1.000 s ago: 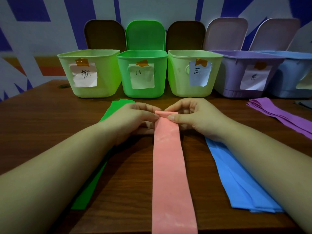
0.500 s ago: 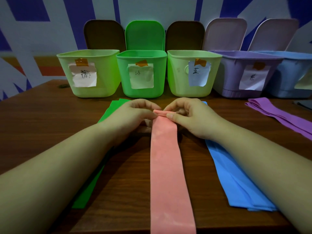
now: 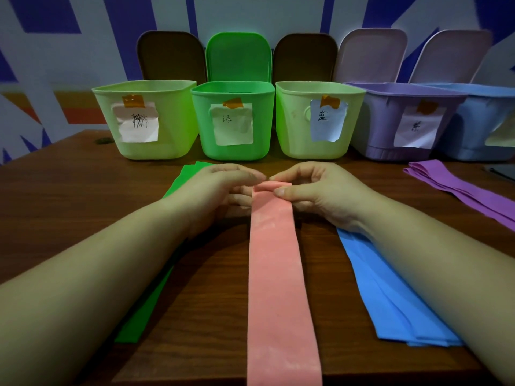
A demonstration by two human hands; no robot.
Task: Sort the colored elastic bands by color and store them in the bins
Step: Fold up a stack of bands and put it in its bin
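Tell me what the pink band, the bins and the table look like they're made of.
Pink band: probably thin latex or rubber sheet, matte with a chalky whitish bloom, its far end folded over softly between both hands' fingers. Bins, such as the green bin: moulded plastic with smooth walls, a slight sheen and rounded corners. Table: wood or wood-look laminate, with brown grain lines; which one is unclear.

- pink band [image 3: 278, 274]: near end cut off by the bottom edge of the frame
- green band [image 3: 150, 307]: middle hidden under the left forearm
- blue bands [image 3: 390, 302]: far end hidden under the right hand [image 3: 320, 196]
- purple bands [image 3: 459, 190]: run out at the right edge
- blue bin [image 3: 490, 121]: cut off at right, its label only partly in frame
- bin insides not visible
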